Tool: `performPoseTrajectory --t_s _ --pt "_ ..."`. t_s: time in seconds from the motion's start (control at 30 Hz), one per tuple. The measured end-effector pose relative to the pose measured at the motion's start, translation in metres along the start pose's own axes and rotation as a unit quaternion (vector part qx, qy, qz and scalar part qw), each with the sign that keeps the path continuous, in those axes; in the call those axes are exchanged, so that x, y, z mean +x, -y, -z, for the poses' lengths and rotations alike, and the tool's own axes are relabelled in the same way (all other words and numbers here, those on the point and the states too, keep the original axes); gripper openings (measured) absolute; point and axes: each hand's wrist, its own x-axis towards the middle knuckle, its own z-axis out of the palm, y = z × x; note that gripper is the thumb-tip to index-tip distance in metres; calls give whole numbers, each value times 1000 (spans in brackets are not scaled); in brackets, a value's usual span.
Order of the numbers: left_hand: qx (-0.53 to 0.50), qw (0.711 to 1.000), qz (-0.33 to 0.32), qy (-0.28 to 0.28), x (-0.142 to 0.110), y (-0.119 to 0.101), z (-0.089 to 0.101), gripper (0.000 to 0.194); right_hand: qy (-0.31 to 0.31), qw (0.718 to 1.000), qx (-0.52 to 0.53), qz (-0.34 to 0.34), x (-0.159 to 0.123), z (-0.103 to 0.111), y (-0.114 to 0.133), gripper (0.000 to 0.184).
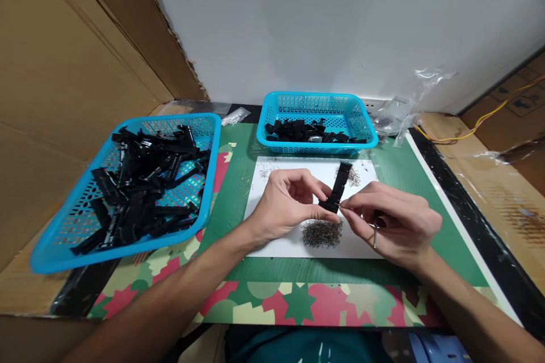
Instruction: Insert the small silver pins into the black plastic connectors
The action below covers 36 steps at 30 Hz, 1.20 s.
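My left hand [293,204] pinches a long black plastic part [340,181] between thumb and fingers, its long end pointing up and away. Against the lower end of that part, the closed fingertips of my right hand [387,218] meet its edge. Whatever sits between those fingertips is too small to make out. A thin metal rod [375,236] shows under my right fingers, its kind unclear. Just below the hands, a dense pile of tiny bent wire pieces [322,232], looking like small springs, lies on a white sheet [272,249]. A smaller pile of them [352,176] lies behind the part.
To the left stands a blue basket [213,176] of long black plastic parts [140,204]. Another blue basket [317,149] at the back holds small black pieces [302,129]. Clear plastic bags [394,110] lie back right. Cardboard [76,68] walls the left side.
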Motion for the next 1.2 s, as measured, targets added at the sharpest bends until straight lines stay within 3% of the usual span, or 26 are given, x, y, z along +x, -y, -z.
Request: performPoseTrajectory --t_s 0.23,0.53,1.2 --pt "-13 1000 5 -6 1 2 1 41 17 1000 11 -5 1 0 -3 13" --pt "-6 1000 24 11 2 8 6 41 104 990 76 -59 4 7 -13 7" --pt "-14 995 69 73 1 12 15 39 21 997 76 -27 8 7 -14 18"
